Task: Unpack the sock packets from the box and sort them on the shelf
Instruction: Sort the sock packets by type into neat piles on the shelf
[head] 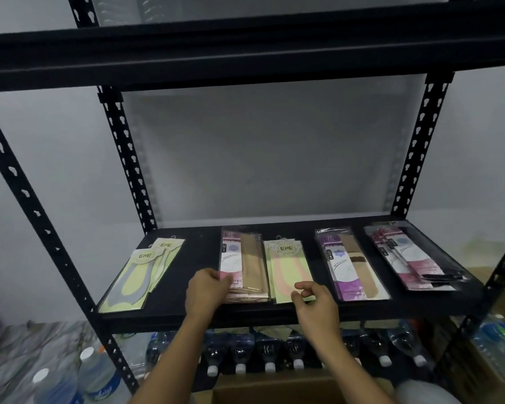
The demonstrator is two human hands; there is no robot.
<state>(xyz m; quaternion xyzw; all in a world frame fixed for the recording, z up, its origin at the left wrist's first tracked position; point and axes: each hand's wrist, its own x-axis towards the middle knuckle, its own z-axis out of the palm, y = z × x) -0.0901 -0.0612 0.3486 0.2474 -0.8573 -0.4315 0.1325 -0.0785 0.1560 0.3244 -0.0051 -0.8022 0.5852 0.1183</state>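
Five piles of sock packets lie on the black shelf (187, 269). From left: yellow packets with grey socks (142, 271), pink packets with tan socks (244, 258), yellow packets with pink socks (287, 258), purple packets (352, 265), and pink packets with black socks (411, 258). My left hand (206, 290) rests on the near left edge of the pink and tan pile, fingers curled against it. My right hand (312, 295) hovers at the near end of the yellow and pink pile, fingers apart, holding nothing. The cardboard box (274, 386) shows at the bottom edge.
Black slotted uprights (126, 158) frame the shelf, and another shelf beam (245, 48) runs overhead. Rows of water bottles (268, 354) lie under the shelf. More bottles (96, 374) stand on the floor at the left, and others sit at the right.
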